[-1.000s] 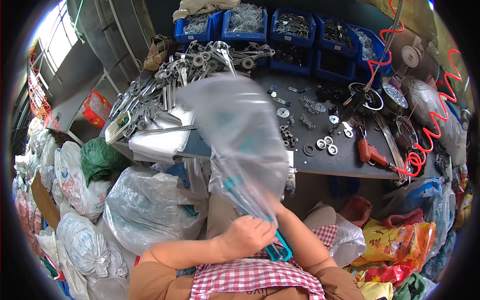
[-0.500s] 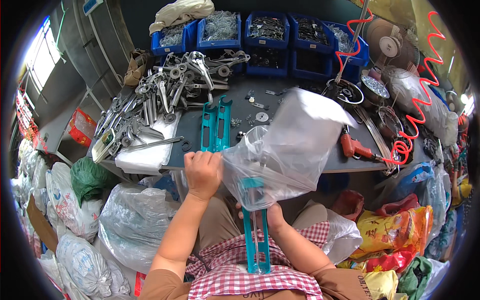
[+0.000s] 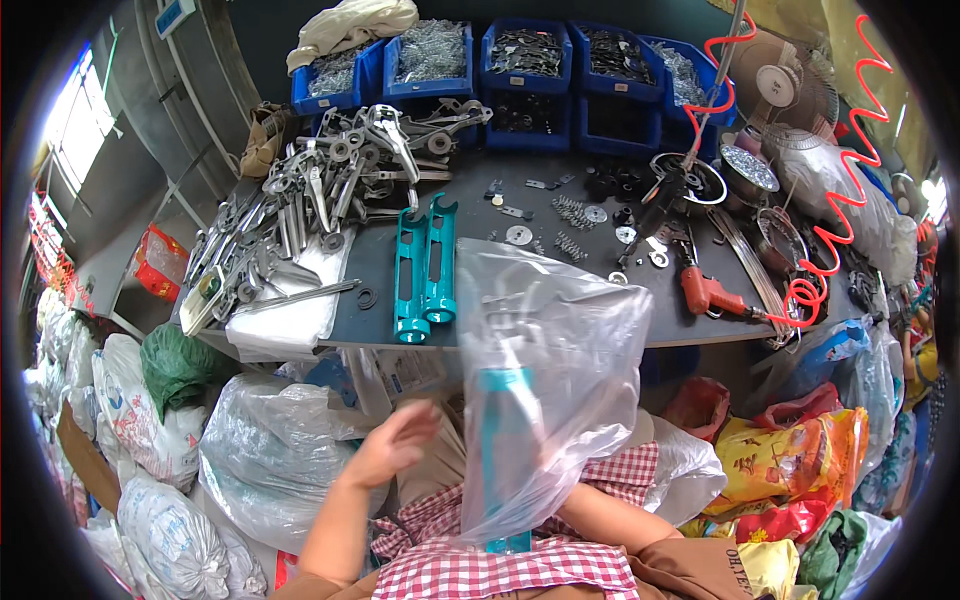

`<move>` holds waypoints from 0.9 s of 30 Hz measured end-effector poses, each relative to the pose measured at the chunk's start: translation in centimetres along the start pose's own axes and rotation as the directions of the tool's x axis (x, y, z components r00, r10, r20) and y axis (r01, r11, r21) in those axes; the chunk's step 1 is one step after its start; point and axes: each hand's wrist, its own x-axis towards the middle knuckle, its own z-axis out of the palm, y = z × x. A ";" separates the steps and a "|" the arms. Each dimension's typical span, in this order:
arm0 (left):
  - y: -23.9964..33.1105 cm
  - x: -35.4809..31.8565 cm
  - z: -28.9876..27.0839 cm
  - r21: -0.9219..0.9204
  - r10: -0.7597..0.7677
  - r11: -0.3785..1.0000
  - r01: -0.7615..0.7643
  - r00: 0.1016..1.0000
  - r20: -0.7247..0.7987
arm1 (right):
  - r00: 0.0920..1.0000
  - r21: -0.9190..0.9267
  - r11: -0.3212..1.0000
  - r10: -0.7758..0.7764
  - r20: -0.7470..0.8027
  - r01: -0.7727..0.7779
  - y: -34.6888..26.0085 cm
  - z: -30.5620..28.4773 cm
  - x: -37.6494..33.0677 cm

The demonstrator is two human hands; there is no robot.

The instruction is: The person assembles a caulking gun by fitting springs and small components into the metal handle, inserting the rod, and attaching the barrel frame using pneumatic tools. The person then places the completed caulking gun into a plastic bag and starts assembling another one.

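Observation:
A teal caulking gun (image 3: 505,425) with a silver upper part stands upright in front of my lap, inside a clear plastic bag (image 3: 600,310). The bag hangs over most of its length, and only the teal lower end shows below the rim. My right hand (image 3: 553,450) is behind the film, closed around the gun's middle; its fingers are blurred by the plastic. To the left of the bag, my left hand (image 3: 400,440) is in the air, empty, fingers stretched out and slightly smeared. Two teal caulking gun frames (image 3: 410,270) lie at the table's front edge.
Silver handles (image 3: 340,170) are heaped on the table's left. Blue bins (image 3: 525,60) of small parts line the back. A red power screwdriver (image 3: 705,292) with a coiled red hose (image 3: 835,230) lies at the right. Filled bags (image 3: 265,440) crowd both sides of the floor.
The bag has come down over the caulking gun, now covering most of it and my right hand. My left hand has let go of the bag and moved down.

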 end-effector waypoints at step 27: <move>-16.8 -39.8 -2.6 -0.045 -0.170 0.911 -0.410 -0.273 -0.947 | 0.852 -0.665 -0.727 -0.233 0.469 0.168 -7.6 8.3 5.3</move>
